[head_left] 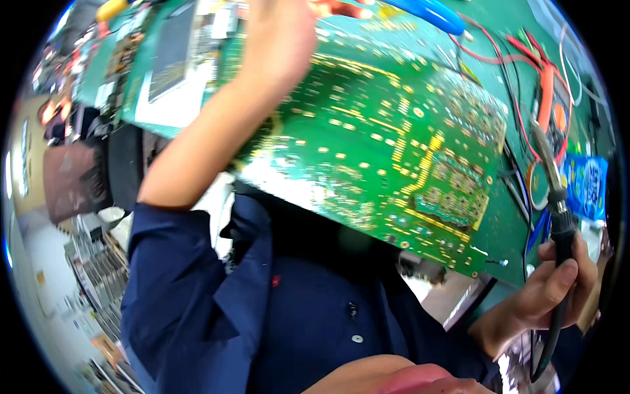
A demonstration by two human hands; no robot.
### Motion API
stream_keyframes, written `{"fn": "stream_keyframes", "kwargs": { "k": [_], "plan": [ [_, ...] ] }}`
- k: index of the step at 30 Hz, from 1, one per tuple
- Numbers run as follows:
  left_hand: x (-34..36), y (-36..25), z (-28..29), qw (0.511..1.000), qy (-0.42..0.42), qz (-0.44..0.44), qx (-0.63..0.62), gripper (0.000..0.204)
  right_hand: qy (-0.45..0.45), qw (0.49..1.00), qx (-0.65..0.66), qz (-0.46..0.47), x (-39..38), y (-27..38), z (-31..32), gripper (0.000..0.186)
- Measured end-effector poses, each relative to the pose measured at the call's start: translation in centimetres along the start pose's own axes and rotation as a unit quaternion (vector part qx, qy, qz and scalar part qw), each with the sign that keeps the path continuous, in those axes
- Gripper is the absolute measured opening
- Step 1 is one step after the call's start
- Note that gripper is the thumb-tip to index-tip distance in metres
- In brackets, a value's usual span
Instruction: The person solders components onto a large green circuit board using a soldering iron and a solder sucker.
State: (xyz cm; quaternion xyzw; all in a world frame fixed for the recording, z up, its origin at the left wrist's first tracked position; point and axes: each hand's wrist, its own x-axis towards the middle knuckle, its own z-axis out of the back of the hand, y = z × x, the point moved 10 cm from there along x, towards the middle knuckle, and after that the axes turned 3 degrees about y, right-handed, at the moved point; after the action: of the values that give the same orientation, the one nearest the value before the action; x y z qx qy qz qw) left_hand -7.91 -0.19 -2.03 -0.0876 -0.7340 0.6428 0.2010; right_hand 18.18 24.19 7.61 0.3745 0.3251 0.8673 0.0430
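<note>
In my right hand (554, 289) is a soldering iron (562, 220), gripped by its black handle with the metal tip pointing up and away. A large green circuit board (367, 174) with gold pads lies tilted across the bench's near edge. My left arm reaches over the board's left part. The left hand (282, 39) is at the top edge of the view, its fingers blurred and partly cut off. Close to those fingers is a blue-handled tool (430, 14); I cannot tell whether they touch it.
On the right are an orange multimeter (559, 117) with red and black leads, and a blue packet (586, 187). Another board with a dark flat part (173, 52) lies on the green mat at the far left. A brown chair (75, 171) stands left of the bench.
</note>
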Motion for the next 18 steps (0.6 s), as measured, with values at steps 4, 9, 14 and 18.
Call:
{"fn": "stream_keyframes", "kwargs": {
  "k": [4,9,14,18],
  "plan": [
    [0.2,-11.0,0.9,0.956,-0.037,-0.283,0.072,0.044,0.013,0.995,-0.038,0.087,1.2,2.5,0.9,0.055],
    [-4.1,-18.2,0.9,0.91,-0.033,-0.408,0.069,0.022,-0.021,0.994,0.058,0.085,1.4,3.2,2.9,0.083],
    [-8.0,-20.8,-3.1,0.819,0.009,-0.398,0.413,0.028,-0.051,0.961,0.272,0.006,1.8,-1.1,5.8,0.081],
    [-9.8,-13.5,-8.3,0.818,0.177,-0.203,0.508,0.024,-0.079,0.895,0.431,-0.084,2.1,-0.5,2.8,0.081]
  ]
}}
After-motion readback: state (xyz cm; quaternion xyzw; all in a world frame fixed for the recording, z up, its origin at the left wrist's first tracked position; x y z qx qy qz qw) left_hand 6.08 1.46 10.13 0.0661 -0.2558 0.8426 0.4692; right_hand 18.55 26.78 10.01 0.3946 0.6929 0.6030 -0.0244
